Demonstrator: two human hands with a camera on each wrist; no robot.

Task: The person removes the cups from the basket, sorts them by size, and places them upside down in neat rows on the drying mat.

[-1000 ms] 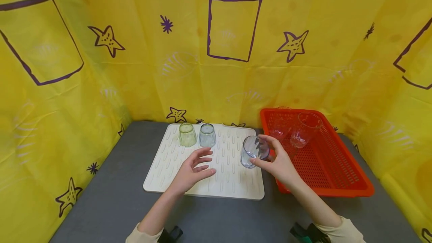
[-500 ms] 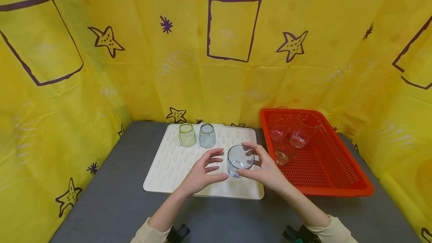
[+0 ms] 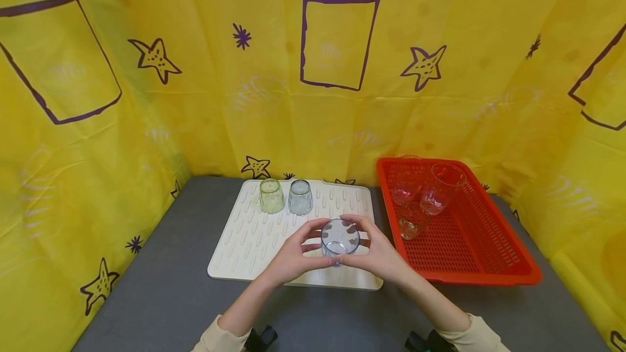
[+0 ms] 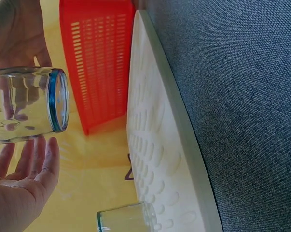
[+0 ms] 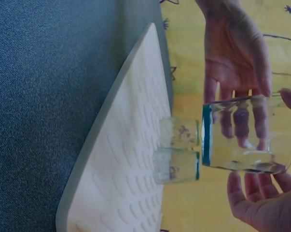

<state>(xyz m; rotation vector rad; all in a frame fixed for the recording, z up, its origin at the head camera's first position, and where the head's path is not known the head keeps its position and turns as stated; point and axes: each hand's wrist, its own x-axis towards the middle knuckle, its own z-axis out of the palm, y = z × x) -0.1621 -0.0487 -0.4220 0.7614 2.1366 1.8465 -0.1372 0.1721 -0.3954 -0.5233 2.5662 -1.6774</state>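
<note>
A clear drinking glass (image 3: 339, 238) with a bluish tint is held over the front right part of the white ribbed drying board (image 3: 244, 254). Its thick blue-green end faces down in both wrist views. My left hand (image 3: 293, 254) curls around its left side, the thumb across the front. From the right, my right hand (image 3: 376, 251) grips the same glass, and both thumbs meet at the near side. Behind them on the board stand a green-tinted glass (image 3: 271, 196) and a pale blue glass (image 3: 300, 198), side by side.
To the right of the board is a red plastic basket (image 3: 489, 276) with several clear glasses (image 3: 442, 189) at its left side. A grey cloth-like surface (image 3: 161, 265) lies under everything. Yellow patterned fabric (image 3: 205, 96) hangs behind and at the sides.
My right hand has carried the glass leftward from beside the basket and toward me. My left hand has moved right and now takes hold of it too.
</note>
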